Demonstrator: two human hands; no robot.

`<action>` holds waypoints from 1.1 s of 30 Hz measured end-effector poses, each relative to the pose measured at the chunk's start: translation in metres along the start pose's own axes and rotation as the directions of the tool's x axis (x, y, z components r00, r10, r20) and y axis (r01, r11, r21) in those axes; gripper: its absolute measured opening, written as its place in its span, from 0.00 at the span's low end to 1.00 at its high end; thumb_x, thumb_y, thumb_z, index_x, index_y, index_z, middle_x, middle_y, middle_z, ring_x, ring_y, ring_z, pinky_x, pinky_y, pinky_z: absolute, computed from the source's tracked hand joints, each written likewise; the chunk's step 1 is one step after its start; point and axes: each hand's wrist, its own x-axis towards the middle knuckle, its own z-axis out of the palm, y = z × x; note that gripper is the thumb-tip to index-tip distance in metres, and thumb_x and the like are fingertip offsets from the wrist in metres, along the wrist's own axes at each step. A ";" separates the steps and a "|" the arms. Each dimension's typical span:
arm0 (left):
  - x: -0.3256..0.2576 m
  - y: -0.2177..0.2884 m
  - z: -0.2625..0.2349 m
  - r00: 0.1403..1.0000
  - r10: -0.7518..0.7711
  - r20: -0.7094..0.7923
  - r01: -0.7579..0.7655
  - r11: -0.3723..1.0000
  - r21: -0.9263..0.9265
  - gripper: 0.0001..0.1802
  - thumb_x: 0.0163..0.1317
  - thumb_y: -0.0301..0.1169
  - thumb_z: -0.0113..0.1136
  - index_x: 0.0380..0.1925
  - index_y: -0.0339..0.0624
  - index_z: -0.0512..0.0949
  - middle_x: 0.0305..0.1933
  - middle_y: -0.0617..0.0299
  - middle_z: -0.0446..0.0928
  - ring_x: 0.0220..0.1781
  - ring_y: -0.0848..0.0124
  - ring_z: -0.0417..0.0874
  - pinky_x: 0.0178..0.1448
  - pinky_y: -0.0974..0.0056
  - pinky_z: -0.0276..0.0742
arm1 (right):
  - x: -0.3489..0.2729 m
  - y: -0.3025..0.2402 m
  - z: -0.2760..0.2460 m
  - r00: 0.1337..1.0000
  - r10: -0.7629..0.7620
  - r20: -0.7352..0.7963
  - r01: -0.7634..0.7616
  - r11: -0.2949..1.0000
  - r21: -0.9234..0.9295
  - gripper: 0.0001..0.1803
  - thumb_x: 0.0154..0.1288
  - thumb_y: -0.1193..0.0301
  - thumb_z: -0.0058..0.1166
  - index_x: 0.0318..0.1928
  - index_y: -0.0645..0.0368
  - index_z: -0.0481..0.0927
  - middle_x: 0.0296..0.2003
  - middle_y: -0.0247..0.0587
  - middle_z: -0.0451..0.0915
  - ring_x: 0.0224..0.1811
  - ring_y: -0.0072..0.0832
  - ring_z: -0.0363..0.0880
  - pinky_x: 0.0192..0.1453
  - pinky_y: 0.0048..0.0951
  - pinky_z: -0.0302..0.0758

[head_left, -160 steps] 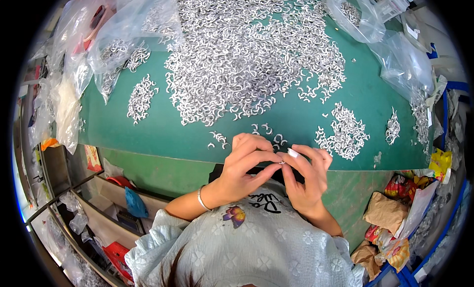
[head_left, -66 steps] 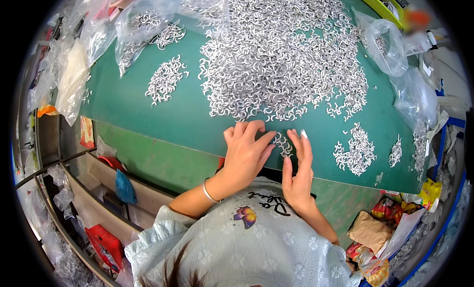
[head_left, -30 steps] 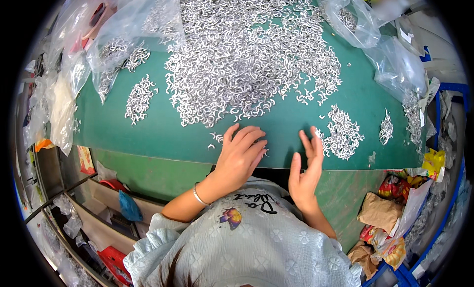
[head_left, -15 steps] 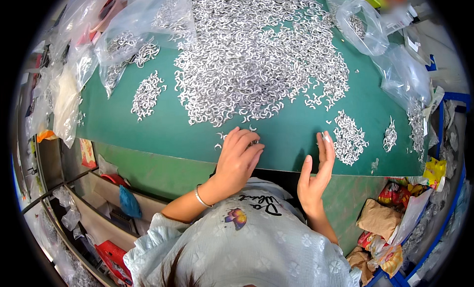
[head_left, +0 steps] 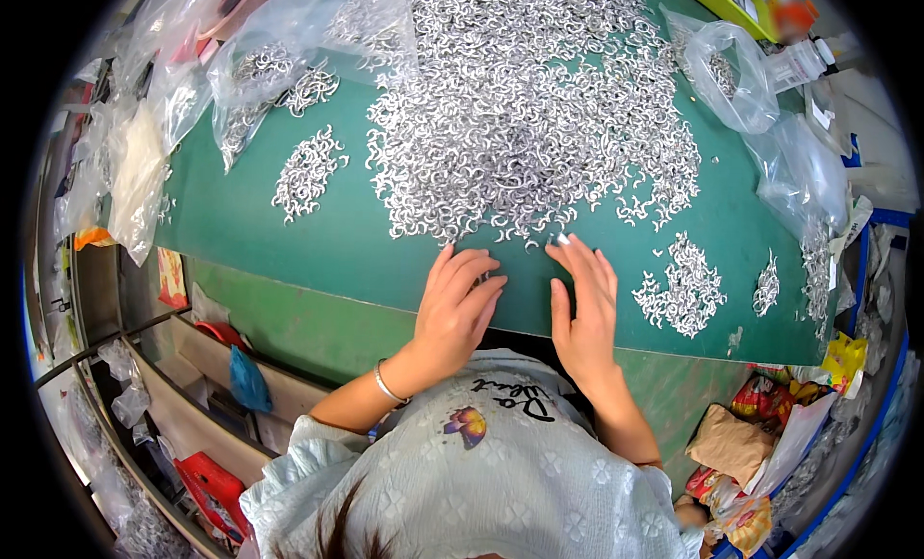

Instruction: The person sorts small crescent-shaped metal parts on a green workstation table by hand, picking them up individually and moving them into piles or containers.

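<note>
A large heap of small silver crescent-shaped pieces (head_left: 520, 145) spreads over the green tabletop (head_left: 356, 261). Just below its near edge, my left hand (head_left: 454, 304) is curled palm down, with a few of the pieces partly visible between its fingers and thumb. The undersides of those fingers are hidden. My right hand (head_left: 585, 314) is open beside it, fingers stretched toward the heap's near edge and thumb apart. Its fingertips are close to a few loose pieces. To its right lies a smaller pile of the same pieces (head_left: 681, 288).
Another small pile (head_left: 306, 174) lies left of the heap, and a tiny one (head_left: 766, 285) at far right. Clear plastic bags (head_left: 255, 88) with pieces stand at the back left, another bag (head_left: 731, 73) at the back right. An open drawer (head_left: 212, 376) sits below left.
My right hand has moved left, from beside the right-hand pile to the heap's near edge. My left hand has shifted slightly left and stays curled. The whole view has shifted a little.
</note>
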 end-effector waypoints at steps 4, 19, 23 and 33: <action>0.008 0.005 -0.004 0.999 -0.036 -0.015 0.036 0.999 -0.002 0.14 0.52 0.20 0.68 0.40 0.37 0.82 0.50 0.54 0.77 0.58 0.54 0.76 0.70 0.42 0.64 | 0.020 -0.009 0.003 0.999 -0.016 -0.045 0.013 0.998 -0.060 0.24 0.68 0.77 0.53 0.63 0.66 0.69 0.58 0.48 0.78 0.69 0.48 0.67 0.72 0.55 0.57; 0.000 -0.004 -0.006 0.997 -0.058 -0.042 0.058 0.998 -0.002 0.13 0.53 0.21 0.68 0.40 0.37 0.80 0.48 0.55 0.76 0.56 0.53 0.76 0.67 0.42 0.66 | 0.016 -0.014 0.000 0.989 -0.092 0.112 0.100 0.992 -0.070 0.24 0.64 0.76 0.59 0.60 0.66 0.72 0.53 0.46 0.81 0.67 0.45 0.71 0.71 0.58 0.57; -0.003 -0.008 -0.006 0.996 -0.080 -0.037 0.078 0.996 -0.039 0.13 0.51 0.19 0.69 0.39 0.38 0.81 0.49 0.56 0.76 0.56 0.54 0.77 0.69 0.43 0.66 | 0.002 -0.004 -0.010 0.996 -0.067 0.064 0.071 0.996 -0.060 0.25 0.64 0.76 0.58 0.61 0.67 0.71 0.53 0.45 0.82 0.64 0.45 0.74 0.71 0.57 0.57; -0.003 -0.007 -0.006 0.993 -0.080 -0.082 0.079 0.997 -0.019 0.12 0.52 0.20 0.68 0.38 0.38 0.80 0.47 0.56 0.75 0.55 0.54 0.77 0.67 0.40 0.66 | 0.007 -0.007 -0.002 0.990 -0.092 0.102 0.099 0.993 -0.060 0.19 0.64 0.75 0.58 0.56 0.66 0.76 0.51 0.43 0.83 0.67 0.45 0.71 0.71 0.59 0.56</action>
